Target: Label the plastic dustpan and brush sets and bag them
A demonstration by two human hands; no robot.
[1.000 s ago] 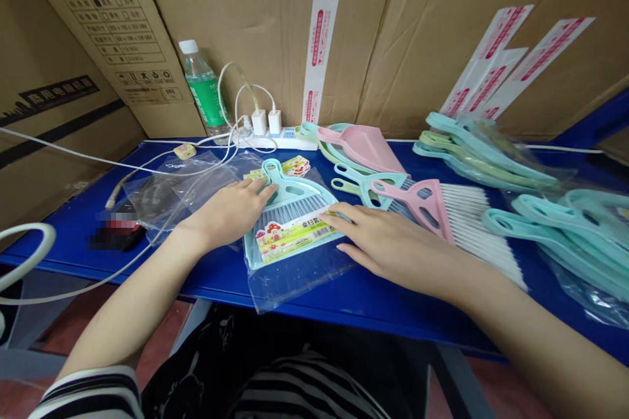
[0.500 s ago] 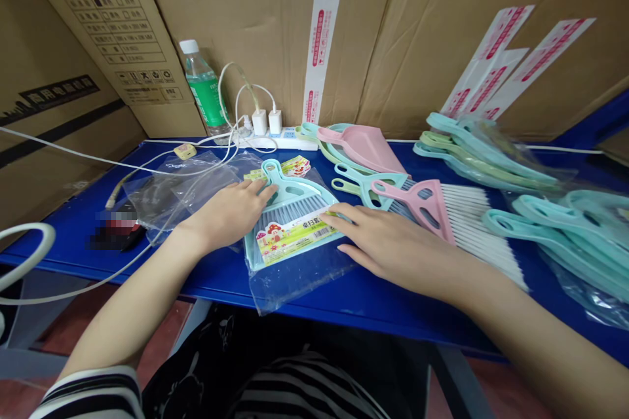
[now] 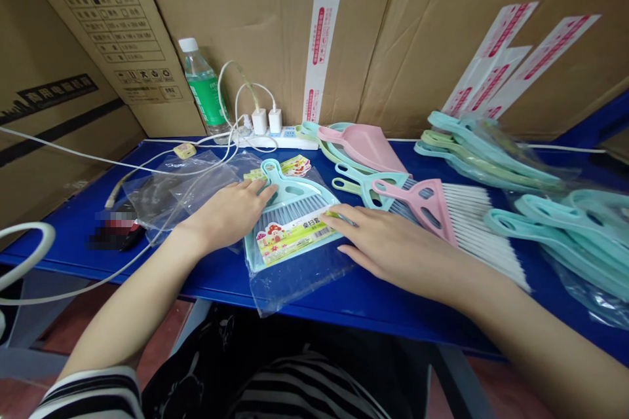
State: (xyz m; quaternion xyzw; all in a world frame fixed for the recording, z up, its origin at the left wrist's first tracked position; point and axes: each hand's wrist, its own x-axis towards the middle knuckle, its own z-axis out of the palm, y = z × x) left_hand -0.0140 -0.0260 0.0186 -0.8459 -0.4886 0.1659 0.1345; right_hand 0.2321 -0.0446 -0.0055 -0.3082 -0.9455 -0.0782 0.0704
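Note:
A light-blue dustpan (image 3: 251, 254) with a matching hand brush (image 3: 291, 191) lies flat in front of me, its handle pointing away. Across its wide end sits a printed card label (image 3: 287, 243) with mushroom drawings. A clear plastic bag (image 3: 299, 291) is around the set or under it; I cannot tell which. My left hand (image 3: 228, 213) rests on the set's left side, fingers stretched toward the brush handle. Palm down, my right hand (image 3: 388, 242) has its fingers extended over the label's right end. Neither hand visibly grips anything.
To the right lie pink, blue and green brushes (image 3: 437, 209), a pink dustpan (image 3: 368, 147) and bagged sets (image 3: 565, 236). A bottle (image 3: 204, 91), power strip (image 3: 275, 139) and cables stand behind. Left are empty bags (image 3: 162, 193) and a blurred black object (image 3: 118, 226). Cardboard (image 3: 275, 26) walls the back.

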